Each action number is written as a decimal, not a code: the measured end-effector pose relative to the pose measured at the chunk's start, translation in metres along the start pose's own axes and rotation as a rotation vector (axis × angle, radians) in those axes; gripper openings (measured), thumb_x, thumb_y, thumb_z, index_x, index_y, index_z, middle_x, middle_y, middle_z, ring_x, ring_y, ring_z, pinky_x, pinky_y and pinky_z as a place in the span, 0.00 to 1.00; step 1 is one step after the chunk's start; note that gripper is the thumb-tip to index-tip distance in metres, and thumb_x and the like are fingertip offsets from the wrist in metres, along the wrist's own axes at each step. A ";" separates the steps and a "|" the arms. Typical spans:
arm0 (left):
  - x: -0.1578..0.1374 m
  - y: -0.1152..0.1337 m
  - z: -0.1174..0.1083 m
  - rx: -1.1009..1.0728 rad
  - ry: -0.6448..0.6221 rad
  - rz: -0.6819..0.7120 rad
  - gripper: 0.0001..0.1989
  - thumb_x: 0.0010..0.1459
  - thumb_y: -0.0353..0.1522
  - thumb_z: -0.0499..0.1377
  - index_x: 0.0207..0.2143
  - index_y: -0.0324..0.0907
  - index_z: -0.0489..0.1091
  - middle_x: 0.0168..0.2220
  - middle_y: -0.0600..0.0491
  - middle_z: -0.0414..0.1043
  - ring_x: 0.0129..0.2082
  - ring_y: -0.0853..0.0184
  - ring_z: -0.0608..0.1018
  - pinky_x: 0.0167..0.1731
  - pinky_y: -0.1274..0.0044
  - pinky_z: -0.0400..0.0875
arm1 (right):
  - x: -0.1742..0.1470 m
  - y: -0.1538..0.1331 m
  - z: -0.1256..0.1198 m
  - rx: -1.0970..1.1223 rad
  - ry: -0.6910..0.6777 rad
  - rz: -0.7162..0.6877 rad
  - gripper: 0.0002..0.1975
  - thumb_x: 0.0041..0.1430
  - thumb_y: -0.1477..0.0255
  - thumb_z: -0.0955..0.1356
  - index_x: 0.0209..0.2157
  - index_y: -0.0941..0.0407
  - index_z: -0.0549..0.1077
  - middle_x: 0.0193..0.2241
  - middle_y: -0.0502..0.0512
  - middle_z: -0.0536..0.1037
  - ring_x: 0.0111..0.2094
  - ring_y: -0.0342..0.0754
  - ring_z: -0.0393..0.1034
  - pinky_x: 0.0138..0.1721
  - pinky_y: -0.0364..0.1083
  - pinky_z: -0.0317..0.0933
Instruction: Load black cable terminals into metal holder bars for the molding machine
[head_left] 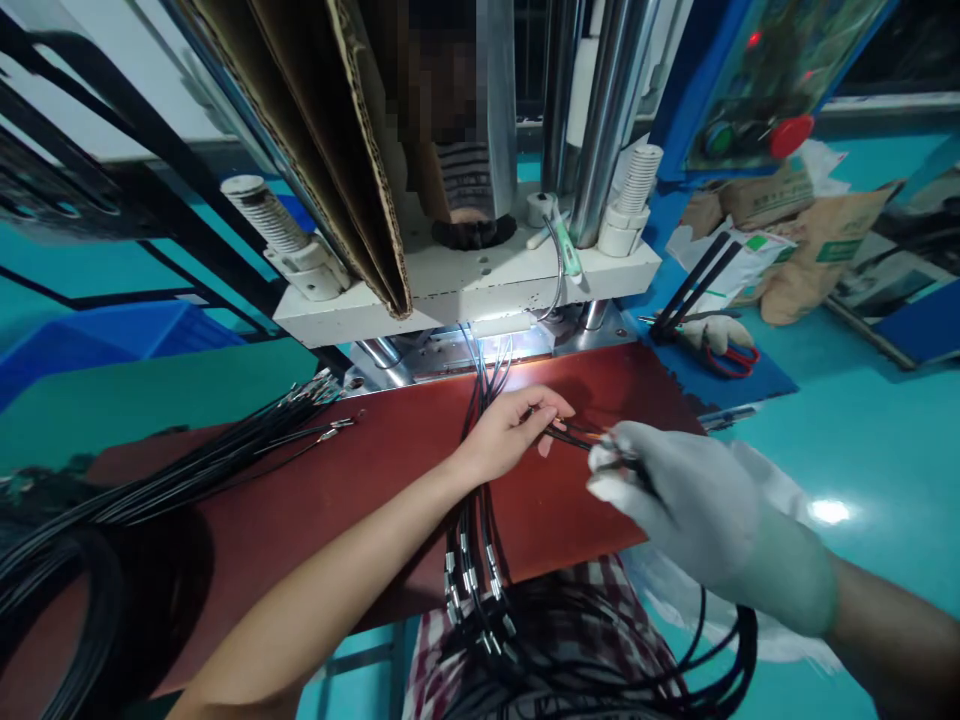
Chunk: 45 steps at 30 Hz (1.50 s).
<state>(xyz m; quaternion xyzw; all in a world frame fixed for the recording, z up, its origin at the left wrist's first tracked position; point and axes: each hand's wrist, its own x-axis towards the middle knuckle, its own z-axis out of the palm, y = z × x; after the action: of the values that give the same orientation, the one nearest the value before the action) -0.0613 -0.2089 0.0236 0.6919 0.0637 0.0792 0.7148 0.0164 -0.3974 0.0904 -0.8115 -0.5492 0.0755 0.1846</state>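
A loop of black cables point(600, 660) lies nearest the camera, draped over the person's lap at the lower edge of the view, several strands carrying small metal ferrules. From there a bundle of them runs up across the red-brown mat point(337, 500) on the table toward the lit opening of the press point(465, 280).

The left hand point(510, 430), bare, rests over that bundle and pinches a few thin cable ends point(574, 436) between thumb and fingertips. The right hand point(675, 500), in a pale glove, is closed on the same cable ends just to the right, its fingertips almost touching the left hand's.

A second sheaf of black cables point(225, 450) fans across the mat's left side, metal tips pointing toward the press. Red-handled scissors point(731, 358) lie on a blue pad to the right, well apart from the hands. A sheet of cardboard point(337, 150) leans against the press top.
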 end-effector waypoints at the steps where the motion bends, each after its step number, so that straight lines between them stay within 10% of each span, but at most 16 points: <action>1: 0.000 0.000 0.002 -0.037 0.006 -0.005 0.09 0.60 0.35 0.59 0.36 0.36 0.73 0.22 0.55 0.70 0.21 0.74 0.71 0.25 0.83 0.64 | 0.006 -0.003 0.007 -0.046 0.002 -0.017 0.14 0.64 0.56 0.64 0.33 0.53 0.66 0.27 0.51 0.74 0.27 0.49 0.71 0.25 0.46 0.50; 7: -0.009 -0.005 0.001 -0.235 0.085 -0.073 0.13 0.59 0.39 0.59 0.39 0.37 0.71 0.29 0.52 0.73 0.24 0.72 0.75 0.27 0.79 0.69 | 0.035 0.013 0.061 -0.167 -0.054 0.092 0.21 0.57 0.58 0.71 0.44 0.56 0.66 0.40 0.56 0.72 0.34 0.52 0.74 0.27 0.45 0.54; 14: -0.016 -0.006 0.004 -0.134 0.103 -0.038 0.13 0.49 0.34 0.68 0.32 0.37 0.69 0.31 0.52 0.74 0.29 0.71 0.77 0.32 0.79 0.71 | 0.033 0.014 0.061 0.002 -0.050 0.226 0.19 0.55 0.63 0.71 0.45 0.55 0.65 0.42 0.55 0.71 0.36 0.52 0.74 0.31 0.46 0.61; 23: -0.016 -0.006 0.002 -0.138 0.147 -0.026 0.11 0.54 0.35 0.64 0.30 0.37 0.67 0.33 0.51 0.73 0.31 0.70 0.79 0.36 0.78 0.73 | 0.032 0.050 0.070 0.003 0.219 -0.028 0.39 0.46 0.59 0.76 0.56 0.59 0.63 0.53 0.64 0.68 0.54 0.60 0.63 0.54 0.55 0.61; 33: 0.000 -0.011 0.009 -0.141 0.150 -0.047 0.23 0.54 0.38 0.65 0.50 0.40 0.67 0.33 0.56 0.70 0.27 0.73 0.77 0.32 0.80 0.72 | 0.019 0.047 0.052 0.251 0.036 -0.029 0.20 0.67 0.72 0.59 0.58 0.57 0.67 0.43 0.58 0.71 0.46 0.50 0.69 0.50 0.50 0.64; 45: -0.010 -0.006 0.011 0.068 0.150 -0.003 0.09 0.58 0.35 0.60 0.32 0.37 0.68 0.31 0.56 0.68 0.29 0.74 0.75 0.33 0.81 0.72 | 0.024 0.041 0.042 0.494 0.199 0.133 0.08 0.59 0.69 0.69 0.39 0.54 0.79 0.38 0.51 0.79 0.39 0.46 0.75 0.41 0.43 0.66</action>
<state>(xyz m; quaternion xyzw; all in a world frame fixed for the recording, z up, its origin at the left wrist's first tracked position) -0.0687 -0.2220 0.0182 0.7078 0.1208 0.1276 0.6842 0.0471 -0.3798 0.0376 -0.7794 -0.4389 0.1390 0.4248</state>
